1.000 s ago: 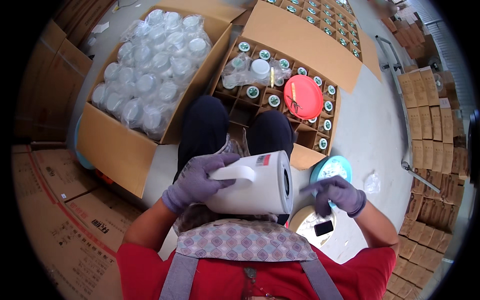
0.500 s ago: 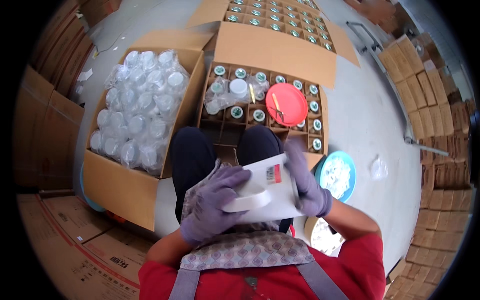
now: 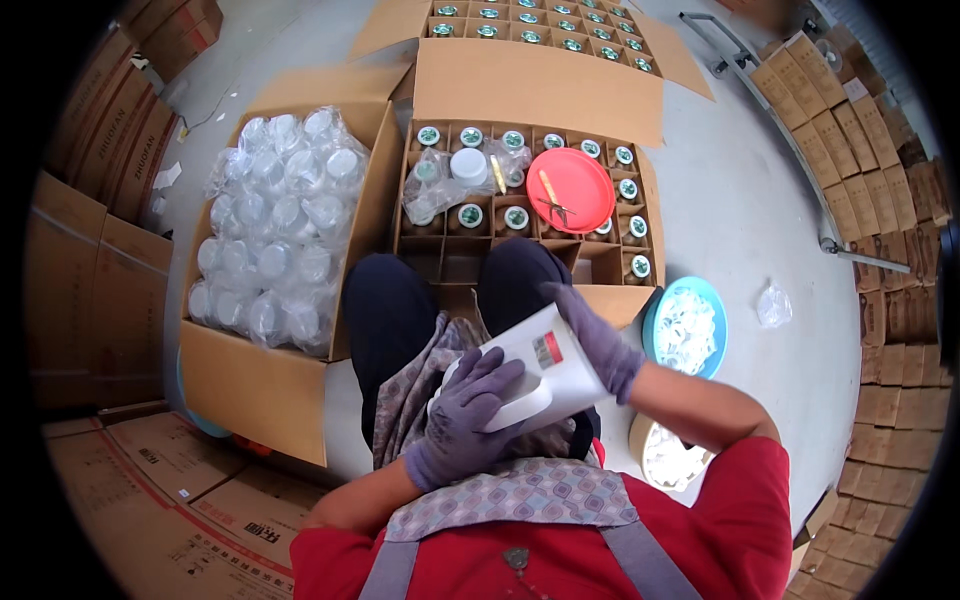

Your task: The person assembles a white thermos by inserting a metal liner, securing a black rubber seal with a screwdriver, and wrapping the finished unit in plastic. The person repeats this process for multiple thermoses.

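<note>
A white jug-like container (image 3: 572,382) with a loop handle and a red-and-white sticker lies tilted over my lap. Its base end is beside my left hand (image 3: 465,412), which is closed around the handle side, fingers bent over the wall. My right hand (image 3: 600,338) grips the opposite end near the rim, with most of its fingertips hidden behind the container. Both hands wear grey-purple gloves. Just beyond my knees, a divided carton (image 3: 625,298) holds jars with green-and-white lids. On it rest a red round plate (image 3: 592,182), bearing a yellow-handled tool, and a clear-wrapped white-lidded jar (image 3: 468,166).
An open carton (image 3: 255,395) of plastic-wrapped, white-lidded containers stands at my left. To my right are a blue basin (image 3: 718,322) and a cream tub (image 3: 640,440) of small white pieces. Stacked brown boxes (image 3: 845,150) line the right side; another jar carton stands at the far end.
The container has tilted further, its sticker end shifting slightly. My right hand has moved a little up and left over its far end. The left hand has shifted slightly right and down.
</note>
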`<state>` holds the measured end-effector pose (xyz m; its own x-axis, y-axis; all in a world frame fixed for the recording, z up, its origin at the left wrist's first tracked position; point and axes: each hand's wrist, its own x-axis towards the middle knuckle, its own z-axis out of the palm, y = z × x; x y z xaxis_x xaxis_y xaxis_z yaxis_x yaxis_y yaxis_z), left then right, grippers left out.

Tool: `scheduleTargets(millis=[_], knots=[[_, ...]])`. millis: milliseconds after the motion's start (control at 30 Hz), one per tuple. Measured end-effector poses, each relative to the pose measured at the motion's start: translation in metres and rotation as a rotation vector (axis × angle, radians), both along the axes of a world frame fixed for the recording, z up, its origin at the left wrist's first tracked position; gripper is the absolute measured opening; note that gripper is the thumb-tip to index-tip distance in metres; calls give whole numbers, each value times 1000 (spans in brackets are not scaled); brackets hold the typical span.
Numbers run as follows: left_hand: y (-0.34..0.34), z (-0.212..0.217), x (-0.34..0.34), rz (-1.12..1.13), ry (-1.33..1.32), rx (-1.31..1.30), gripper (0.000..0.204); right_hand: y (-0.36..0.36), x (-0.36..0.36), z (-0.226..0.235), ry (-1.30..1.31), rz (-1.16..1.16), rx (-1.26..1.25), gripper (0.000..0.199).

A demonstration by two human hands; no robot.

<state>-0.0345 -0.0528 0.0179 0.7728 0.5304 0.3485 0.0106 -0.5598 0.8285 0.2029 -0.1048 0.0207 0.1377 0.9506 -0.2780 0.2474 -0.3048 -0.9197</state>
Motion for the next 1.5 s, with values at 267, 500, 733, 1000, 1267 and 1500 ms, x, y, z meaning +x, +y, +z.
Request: scheduleTargets(millis=[267, 500, 733, 1000, 1267, 1500], knots=[[16, -21, -28, 137, -117, -618, 14, 1, -8, 9, -239, 485, 441, 71], [23, -27, -31, 366, -119, -445, 24, 52, -22, 14, -190, 483, 239, 54], [49, -52, -16, 454, -132, -903, 18, 112, 1, -10, -94, 434, 126, 49], [113, -75, -10, 345, -301, -1380, 16, 231, 214, -185, -634, -356, -555, 42], [129, -90, 3, 355, -317, -1525, 24, 257, 243, -238, -874, -173, -849, 33], [140, -88, 16, 286, -226, -1552, 45, 238, 240, -251, -1187, 226, -768, 63]])
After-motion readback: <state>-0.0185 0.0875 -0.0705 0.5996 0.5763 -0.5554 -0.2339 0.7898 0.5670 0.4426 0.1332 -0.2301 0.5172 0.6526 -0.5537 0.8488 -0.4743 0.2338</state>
